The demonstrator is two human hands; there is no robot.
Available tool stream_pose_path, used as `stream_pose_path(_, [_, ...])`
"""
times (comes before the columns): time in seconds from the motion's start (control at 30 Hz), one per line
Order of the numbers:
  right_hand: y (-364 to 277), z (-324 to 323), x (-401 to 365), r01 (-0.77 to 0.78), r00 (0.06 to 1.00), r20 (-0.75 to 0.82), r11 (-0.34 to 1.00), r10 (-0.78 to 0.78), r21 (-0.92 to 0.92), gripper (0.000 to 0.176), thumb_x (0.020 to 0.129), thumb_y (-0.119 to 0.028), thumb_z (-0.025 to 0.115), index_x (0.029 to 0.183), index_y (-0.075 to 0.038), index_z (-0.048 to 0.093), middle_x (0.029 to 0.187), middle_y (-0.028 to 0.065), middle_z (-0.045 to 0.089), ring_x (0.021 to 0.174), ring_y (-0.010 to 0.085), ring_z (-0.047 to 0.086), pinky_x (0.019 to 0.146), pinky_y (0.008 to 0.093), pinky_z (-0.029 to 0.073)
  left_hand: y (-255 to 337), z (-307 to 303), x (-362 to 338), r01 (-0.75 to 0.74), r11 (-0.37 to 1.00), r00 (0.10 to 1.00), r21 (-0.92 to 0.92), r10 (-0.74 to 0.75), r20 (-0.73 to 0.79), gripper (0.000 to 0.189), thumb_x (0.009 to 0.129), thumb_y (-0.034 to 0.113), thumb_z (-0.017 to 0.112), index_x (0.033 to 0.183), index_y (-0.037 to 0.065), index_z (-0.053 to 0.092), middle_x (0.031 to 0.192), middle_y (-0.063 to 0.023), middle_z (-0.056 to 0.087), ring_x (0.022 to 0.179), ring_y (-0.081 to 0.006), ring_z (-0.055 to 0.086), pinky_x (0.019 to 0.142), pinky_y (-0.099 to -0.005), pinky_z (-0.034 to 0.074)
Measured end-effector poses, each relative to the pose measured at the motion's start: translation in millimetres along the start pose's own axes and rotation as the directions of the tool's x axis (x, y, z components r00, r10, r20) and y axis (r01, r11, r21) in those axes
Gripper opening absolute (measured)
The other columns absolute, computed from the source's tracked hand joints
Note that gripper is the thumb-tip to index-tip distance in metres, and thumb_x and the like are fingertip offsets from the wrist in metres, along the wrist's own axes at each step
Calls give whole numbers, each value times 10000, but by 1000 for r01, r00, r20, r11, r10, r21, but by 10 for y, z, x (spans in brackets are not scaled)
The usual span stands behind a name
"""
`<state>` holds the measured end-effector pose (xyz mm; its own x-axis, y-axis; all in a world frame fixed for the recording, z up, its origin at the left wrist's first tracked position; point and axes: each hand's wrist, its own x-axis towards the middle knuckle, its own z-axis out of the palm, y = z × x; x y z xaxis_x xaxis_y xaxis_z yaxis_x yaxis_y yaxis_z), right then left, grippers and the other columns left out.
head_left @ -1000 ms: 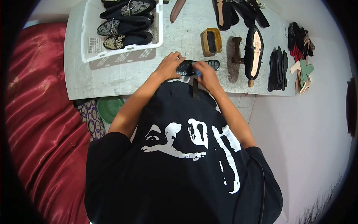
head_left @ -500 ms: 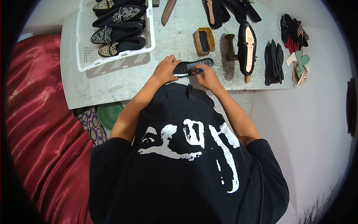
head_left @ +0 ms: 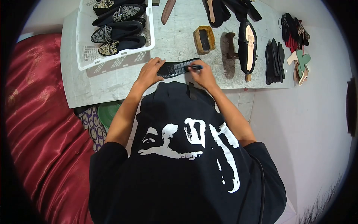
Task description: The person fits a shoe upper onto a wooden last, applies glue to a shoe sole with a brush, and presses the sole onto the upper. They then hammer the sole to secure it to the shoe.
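Left hand point(head_left: 149, 72) grips the black sole point(head_left: 175, 68) on the surface point(head_left: 112, 84); right hand point(head_left: 202, 75) clasps a pen point(head_left: 196, 67) against it, apparently mid-job; stacked soles point(head_left: 275, 61) right lie untouched.

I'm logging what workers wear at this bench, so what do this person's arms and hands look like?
Both arms are bare below the short sleeves of a black T-shirt with a large white print. The left hand and the right hand wear no gloves. No watch, bracelet or ring can be made out at this size.
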<state>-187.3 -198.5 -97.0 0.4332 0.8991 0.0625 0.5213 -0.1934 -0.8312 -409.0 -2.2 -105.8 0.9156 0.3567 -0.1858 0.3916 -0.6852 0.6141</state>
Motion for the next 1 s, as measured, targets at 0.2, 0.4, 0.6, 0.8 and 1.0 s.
stream_pose_path(0.2, [-281, 431, 350, 42, 996, 78, 999, -43, 13, 147, 884, -31, 739, 1016, -4, 679, 978, 204, 683, 896, 442, 669, 793, 477, 548, -41, 23, -140, 4, 1000, 998, 5, -4, -57, 845, 696, 179, 939, 1466, 56, 613, 1315, -114, 611, 1209, -347, 591, 1029, -444, 504])
stream_pose_path(0.4, [180, -228, 408, 117, 980, 183, 976, -83, -182, 213, 803, 21, 721, 1001, 2, 645, 993, 212, 655, 968, 464, 655, 830, 522, 534, -32, 92, -235, 45, 998, 995, 46, -41, -86, 850, 738, 185, 918, 1509, 75, 579, 1398, -102, 587, 1273, -334, 558, 1040, -441, 475])
stream_pose_path(0.6, [115, -466, 353, 102, 986, 161, 938, -50, -331, 270, 776, 45, 698, 1036, -4, 643, 1012, 215, 659, 991, 466, 654, 838, 521, 536, -104, 227, -294, 34, 999, 985, 38, -27, -173, 846, 740, 200, 918, 1507, 78, 584, 1443, -82, 577, 1313, -306, 541, 1005, -436, 462])
stream_pose_path(0.8, [-174, 169, 418, 161, 963, 232, 982, -133, -103, 251, 797, 48, 697, 1038, -6, 655, 1010, 205, 675, 957, 456, 664, 818, 488, 545, -95, 264, -316, 35, 999, 980, 20, -31, -198, 843, 744, 195, 920, 1507, 69, 584, 1447, -93, 580, 1337, -317, 531, 1024, -441, 452])
stream_pose_path(1.0, [96, 14, 313, 26, 1000, 17, 989, -24, -144, 177, 787, 53, 694, 957, 7, 675, 937, 222, 688, 931, 467, 677, 818, 482, 552, -128, 331, -395, 56, 996, 964, -66, -71, -255, 791, 763, 179, 920, 1477, 44, 606, 1397, -104, 589, 1292, -326, 554, 1039, -441, 479])
